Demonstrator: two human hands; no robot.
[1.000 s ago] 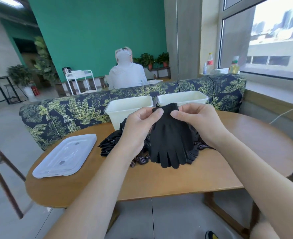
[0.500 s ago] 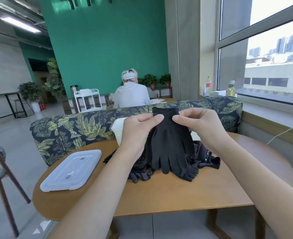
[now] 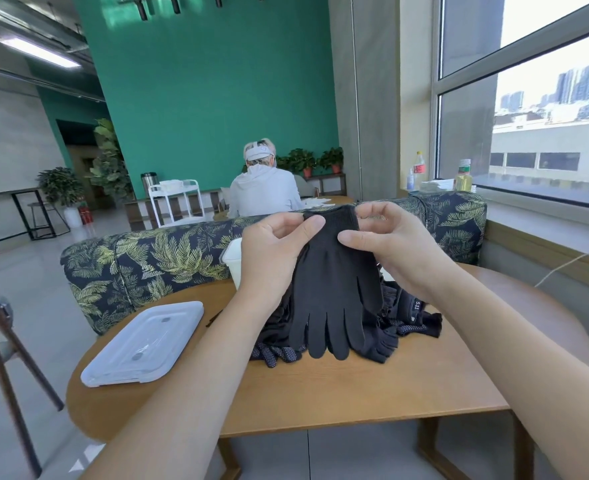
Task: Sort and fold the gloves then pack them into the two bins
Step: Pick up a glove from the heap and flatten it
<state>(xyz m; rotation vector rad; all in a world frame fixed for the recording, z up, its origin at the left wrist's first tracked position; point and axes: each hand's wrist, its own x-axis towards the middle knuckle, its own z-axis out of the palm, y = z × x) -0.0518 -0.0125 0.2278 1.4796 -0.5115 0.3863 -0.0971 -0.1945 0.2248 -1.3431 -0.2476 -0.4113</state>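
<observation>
Gloves (image 3: 331, 289) are pinched at the cuff by left hand (image 3: 272, 251) and right hand (image 3: 393, 247), hung fingers-down for aligning before folding.

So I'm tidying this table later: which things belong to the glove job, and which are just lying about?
Job:
- plain black knit glove, pinched at the cuff by left hand and right hand
- heap of black gloves on the round wooden table
- white plastic bin, mostly hidden

Lying about:
- clear plastic lid
- bottles on the sill

"5.11" on a black glove's tag (image 3: 417, 305).
</observation>
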